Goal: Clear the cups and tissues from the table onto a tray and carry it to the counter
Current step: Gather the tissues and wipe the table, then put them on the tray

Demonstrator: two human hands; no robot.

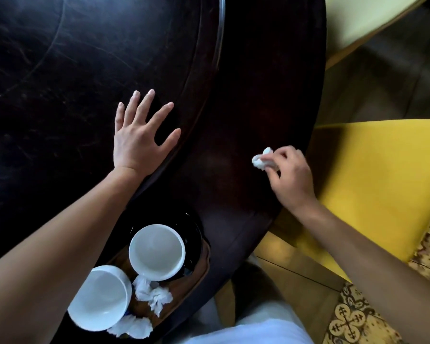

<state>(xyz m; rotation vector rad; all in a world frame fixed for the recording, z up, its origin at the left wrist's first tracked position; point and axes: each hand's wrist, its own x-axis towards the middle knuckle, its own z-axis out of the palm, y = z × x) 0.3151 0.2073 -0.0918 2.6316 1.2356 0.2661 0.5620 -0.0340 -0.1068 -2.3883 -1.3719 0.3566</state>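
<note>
My right hand [289, 178] pinches a crumpled white tissue [261, 160] just above the dark round table [246, 100], near its right edge. My left hand [139, 135] lies flat on the tabletop with fingers spread and nothing in it. Close to my body a wooden tray [199, 271] rests on the table edge. On it stand two empty white cups, one [157, 252] on a dark saucer [194, 234] and another [99, 297] to its lower left. Crumpled tissues [153, 294] lie beside the cups, and one more tissue [132, 327] sits at the tray's near end.
A chair with a yellow seat [372, 184] stands to the right of the table, touching its edge. A raised inner disc [85, 58] covers the table's left part. Patterned floor tiles [345, 319] show at lower right.
</note>
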